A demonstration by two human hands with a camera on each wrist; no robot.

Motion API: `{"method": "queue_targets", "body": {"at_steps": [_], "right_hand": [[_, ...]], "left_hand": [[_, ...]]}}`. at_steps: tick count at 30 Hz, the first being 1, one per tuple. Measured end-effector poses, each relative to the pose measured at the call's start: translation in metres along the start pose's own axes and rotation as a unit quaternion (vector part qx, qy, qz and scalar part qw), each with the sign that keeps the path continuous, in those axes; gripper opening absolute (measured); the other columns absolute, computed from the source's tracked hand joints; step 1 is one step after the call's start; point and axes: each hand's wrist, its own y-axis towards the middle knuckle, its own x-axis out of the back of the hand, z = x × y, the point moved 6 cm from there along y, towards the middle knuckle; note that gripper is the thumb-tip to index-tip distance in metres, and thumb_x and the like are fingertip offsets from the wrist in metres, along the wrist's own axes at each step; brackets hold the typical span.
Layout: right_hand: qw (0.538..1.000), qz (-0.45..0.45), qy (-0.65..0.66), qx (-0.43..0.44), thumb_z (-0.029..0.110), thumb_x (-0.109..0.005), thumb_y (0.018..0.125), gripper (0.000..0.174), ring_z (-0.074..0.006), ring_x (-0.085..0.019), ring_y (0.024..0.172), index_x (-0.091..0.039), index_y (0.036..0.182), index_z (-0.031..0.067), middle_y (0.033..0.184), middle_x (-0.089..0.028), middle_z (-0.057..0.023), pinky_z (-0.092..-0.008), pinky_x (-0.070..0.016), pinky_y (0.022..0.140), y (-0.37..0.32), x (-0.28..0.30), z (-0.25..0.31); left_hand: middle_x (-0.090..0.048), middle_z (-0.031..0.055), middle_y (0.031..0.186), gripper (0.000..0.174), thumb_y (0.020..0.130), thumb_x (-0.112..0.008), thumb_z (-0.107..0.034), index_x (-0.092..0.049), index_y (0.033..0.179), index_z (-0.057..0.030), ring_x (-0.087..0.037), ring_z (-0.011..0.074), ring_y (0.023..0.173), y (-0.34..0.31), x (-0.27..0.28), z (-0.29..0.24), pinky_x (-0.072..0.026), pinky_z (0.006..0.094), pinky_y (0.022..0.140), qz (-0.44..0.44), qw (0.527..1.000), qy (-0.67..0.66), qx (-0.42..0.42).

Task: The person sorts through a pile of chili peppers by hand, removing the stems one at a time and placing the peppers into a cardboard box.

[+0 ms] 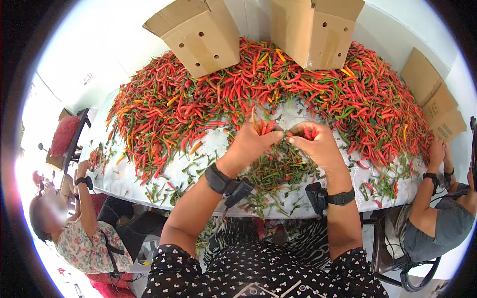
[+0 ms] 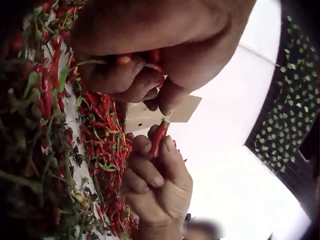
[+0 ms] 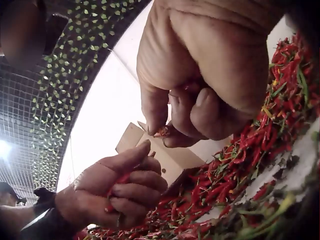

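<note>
Both hands are close together above the table in the head view. The left hand (image 1: 252, 144) has its fingers curled round several red chillies (image 1: 267, 127), one with an orange tint. Facing it, the right hand (image 1: 316, 145) holds red chillies (image 1: 309, 133) in its curled fingers. In the left wrist view the right hand (image 2: 159, 187) pinches one red chilli (image 2: 159, 138) with its green stem end up, just below the left hand's (image 2: 160, 50) fingertips. Green stems (image 1: 280, 171) lie in a pile under the hands.
A large heap of chillies (image 1: 189, 109) spreads over the white-covered table (image 1: 198, 174). Cardboard boxes (image 1: 198, 42) (image 1: 318, 37) stand on it at the back, with another box (image 1: 432, 99) at the right. One person (image 1: 89, 238) sits at the left, another (image 1: 437, 218) at the right.
</note>
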Motion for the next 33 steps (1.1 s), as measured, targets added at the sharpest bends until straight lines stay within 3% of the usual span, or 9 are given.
{"method": "queue_targets", "body": {"at_steps": [3,10,16,18,22,24,28,31,33], "right_hand": [[0.999,-0.004,-0.032,0.008,0.005,-0.064,0.072,0.014,-0.0042,-0.048,0.063,-0.061,0.084,-0.0025,0.069,-0.056,0.0014,-0.0216,-0.0411,0.056,0.001,0.002,-0.004],[0.996,-0.005,-0.091,0.0,0.007,-0.065,0.072,0.011,-0.0044,-0.047,0.057,-0.061,0.08,0.0003,0.064,-0.055,0.0003,-0.0221,-0.0401,0.052,-0.002,0.0,-0.003],[0.998,0.036,-0.031,-0.032,0.008,-0.06,0.077,0.011,-0.0028,-0.046,0.052,-0.062,0.082,-0.0015,0.065,-0.056,0.0001,-0.0204,-0.0365,0.045,-0.005,0.0,0.004],[0.997,0.044,0.033,-0.058,0.009,-0.058,0.078,0.013,-0.002,-0.043,0.049,-0.062,0.084,-0.0013,0.065,-0.056,-0.0004,-0.0192,-0.0334,0.043,-0.006,0.001,0.002],[0.976,0.061,0.187,-0.093,0.012,-0.056,0.082,0.017,-0.0011,-0.033,0.039,-0.059,0.091,-0.0016,0.064,-0.056,-0.004,-0.0165,-0.0237,0.037,-0.006,0.001,-0.007],[0.974,0.067,0.196,-0.095,0.012,-0.056,0.082,0.017,-0.001,-0.034,0.039,-0.058,0.093,-0.001,0.064,-0.057,-0.0043,-0.0163,-0.0238,0.037,-0.005,0.001,-0.007],[0.971,0.073,0.208,-0.093,0.013,-0.055,0.084,0.021,-0.001,-0.034,0.039,-0.054,0.1,-0.0002,0.064,-0.056,-0.0047,-0.0159,-0.0242,0.037,-0.005,-0.001,-0.004],[0.97,0.053,0.22,-0.087,0.013,-0.053,0.084,0.025,-0.0011,-0.035,0.04,-0.05,0.105,0.0002,0.064,-0.056,-0.0052,-0.0157,-0.0243,0.037,-0.004,-0.002,-0.006],[0.974,0.049,0.205,-0.082,0.013,-0.053,0.085,0.026,-0.0011,-0.035,0.04,-0.05,0.107,0.0004,0.064,-0.055,-0.005,-0.0158,-0.0243,0.037,-0.003,-0.008,-0.005]], "left_hand": [[-0.049,-0.0054,0.059,0.01,0.081,-0.057,-0.012,-0.061,0.081,-0.0019,-0.042,0.0018,0.051,0.006,-0.004,0.002,-0.0346,0.0203,0.045,-0.008,0.99,0.069,-0.119],[-0.051,-0.0033,0.061,0.01,0.078,-0.058,-0.01,-0.061,0.077,0.0002,-0.046,0.0032,0.057,-0.008,-0.009,-0.013,-0.038,0.0222,0.05,-0.024,0.973,0.202,-0.112],[-0.048,-0.0038,0.058,0.014,0.078,-0.055,-0.009,-0.053,0.069,0.0012,-0.042,0.0047,0.055,-0.005,-0.007,-0.011,-0.0367,0.026,0.049,0.0,0.992,0.085,-0.088],[-0.048,-0.0038,0.059,0.015,0.078,-0.057,-0.01,-0.055,0.068,0.0003,-0.042,0.0047,0.056,-0.008,-0.001,-0.005,-0.0361,0.025,0.05,-0.017,1.0,-0.015,0.003],[-0.049,-0.0035,0.061,0.013,0.078,-0.06,-0.012,-0.059,0.074,-0.0001,-0.042,0.0042,0.058,-0.005,-0.001,-0.002,-0.0359,0.0238,0.05,-0.008,0.998,0.057,-0.017],[-0.049,-0.0042,0.062,0.015,0.079,-0.062,-0.014,-0.062,0.081,0.0001,-0.042,0.0033,0.058,-0.001,-0.003,-0.003,-0.0352,0.0224,0.05,-0.015,0.994,0.071,-0.082],[-0.048,-0.0053,0.062,0.014,0.079,-0.061,-0.014,-0.063,0.084,0.0,-0.04,0.0022,0.057,-0.003,-0.011,-0.012,-0.0339,0.0214,0.05,-0.012,0.997,0.013,-0.081],[-0.05,-0.0047,0.063,0.015,0.083,-0.058,-0.014,-0.061,0.091,-0.0019,-0.042,0.0003,0.054,-0.003,-0.014,-0.012,-0.0339,0.0185,0.047,0.01,0.997,-0.008,-0.072],[-0.045,-0.0056,0.059,0.012,0.083,-0.057,-0.014,-0.06,0.087,-0.003,-0.037,0.0009,0.048,-0.002,-0.016,-0.004,-0.0287,0.0186,0.041,0.038,0.995,-0.09,0.005]]}}
